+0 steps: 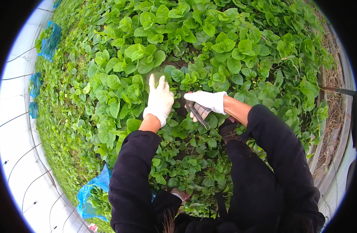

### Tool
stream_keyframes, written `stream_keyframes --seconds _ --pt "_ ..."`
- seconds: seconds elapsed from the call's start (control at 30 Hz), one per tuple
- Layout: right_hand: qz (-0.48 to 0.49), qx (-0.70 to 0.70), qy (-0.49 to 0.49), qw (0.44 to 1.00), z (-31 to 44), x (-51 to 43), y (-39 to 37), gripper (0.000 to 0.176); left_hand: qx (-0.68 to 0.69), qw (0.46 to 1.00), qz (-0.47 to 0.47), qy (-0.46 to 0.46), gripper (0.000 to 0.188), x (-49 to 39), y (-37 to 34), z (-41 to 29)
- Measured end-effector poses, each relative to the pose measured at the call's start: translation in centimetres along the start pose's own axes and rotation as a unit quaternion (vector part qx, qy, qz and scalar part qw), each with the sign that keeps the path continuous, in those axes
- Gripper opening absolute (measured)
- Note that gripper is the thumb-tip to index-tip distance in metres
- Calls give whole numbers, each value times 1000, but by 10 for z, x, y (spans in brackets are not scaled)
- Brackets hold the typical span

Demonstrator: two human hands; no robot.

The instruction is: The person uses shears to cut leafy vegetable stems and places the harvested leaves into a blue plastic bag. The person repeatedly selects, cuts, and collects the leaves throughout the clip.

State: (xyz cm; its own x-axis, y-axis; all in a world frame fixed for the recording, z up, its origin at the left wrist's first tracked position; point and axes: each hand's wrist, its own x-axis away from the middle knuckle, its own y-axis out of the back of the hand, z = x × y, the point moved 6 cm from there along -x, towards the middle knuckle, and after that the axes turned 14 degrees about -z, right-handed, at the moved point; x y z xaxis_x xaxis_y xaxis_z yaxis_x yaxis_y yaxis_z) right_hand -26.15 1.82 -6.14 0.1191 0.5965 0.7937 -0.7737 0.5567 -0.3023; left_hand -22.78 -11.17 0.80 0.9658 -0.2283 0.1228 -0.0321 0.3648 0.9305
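Note:
My left hand (159, 100), in a white glove, reaches over the leafy green plants with its fingers spread. A blurred green leaf (160, 78) is at its fingertips; whether they touch it I cannot tell. To its right, my right hand (206, 102), also white-gloved, grips a pair of pruning snips (198, 113). A coiled spring shows near the thumb, and the dark handles point down and to the right. The snips' blades are mostly hidden by the hand and leaves. Broad-leaved plants (137, 52) stand densely around both hands.
An open blue plastic bag (83, 201) with picked leaves stands at lower left. More blue bags (50, 42) line the far left. My shoes (229, 131) are among low plants. A wooden-looking border and dry straw (331, 122) run along the right; white sheeting with curved ribs rises at left.

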Motion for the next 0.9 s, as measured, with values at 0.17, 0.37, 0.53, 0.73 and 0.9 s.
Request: stream_keyframes --seconds 0.17,0.37,0.53,0.73,0.9 --pt "-37 26 36 998 -2 1 6 50 68 992 -104 29 14 15 6 5" --pt "-29 -64 -5 997 -26 39 26 46 150 977 -146 29 35 67 74 -24" --pt "18 -136 -29 990 -32 46 17 49 64 986 143 -63 70 63 65 -86" --pt "63 -137 -47 987 -39 33 -5 51 -119 957 260 -49 71 63 19 -44" --pt "127 -69 -46 988 -45 42 -23 53 -33 982 187 -10 51 88 -1 -23"
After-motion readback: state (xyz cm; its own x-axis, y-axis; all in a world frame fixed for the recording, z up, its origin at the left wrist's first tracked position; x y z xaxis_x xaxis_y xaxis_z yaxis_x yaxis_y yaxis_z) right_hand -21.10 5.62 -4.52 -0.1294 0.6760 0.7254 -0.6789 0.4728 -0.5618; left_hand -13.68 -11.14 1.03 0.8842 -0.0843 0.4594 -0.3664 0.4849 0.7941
